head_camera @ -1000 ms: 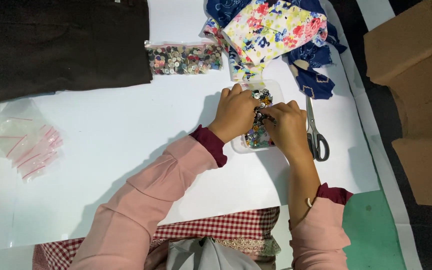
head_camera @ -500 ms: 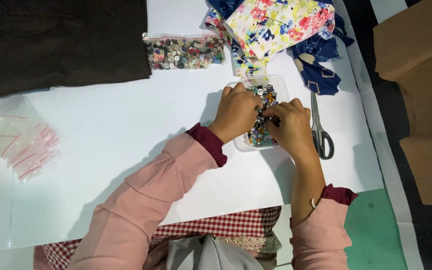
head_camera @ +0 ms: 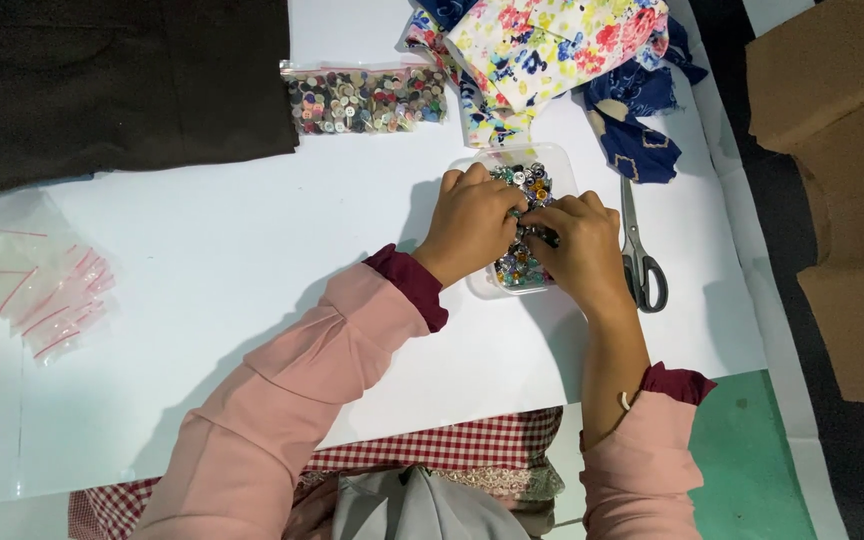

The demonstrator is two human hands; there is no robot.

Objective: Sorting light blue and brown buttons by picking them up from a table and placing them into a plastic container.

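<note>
A clear plastic tray (head_camera: 552, 165) full of small mixed-colour buttons (head_camera: 524, 262) lies on the white table. Both my hands rest over it. My left hand (head_camera: 470, 222) covers the tray's left half, its fingers curled down among the buttons. My right hand (head_camera: 582, 250) sits on the right half, its fingertips pinched together on buttons where the two hands meet. What exactly is between the fingers is hidden.
Grey-handled scissors (head_camera: 638, 262) lie just right of the tray. A clear bag of buttons (head_camera: 364, 100) and floral and blue fabric pieces (head_camera: 552, 50) sit behind. Dark cloth (head_camera: 112, 85) is far left, small zip bags (head_camera: 37, 280) left, cardboard boxes (head_camera: 842, 180) right.
The view has shifted slightly, so everything sits a little lower in frame. My fingers have kept working in the buttons; the hands stay over the tray.
</note>
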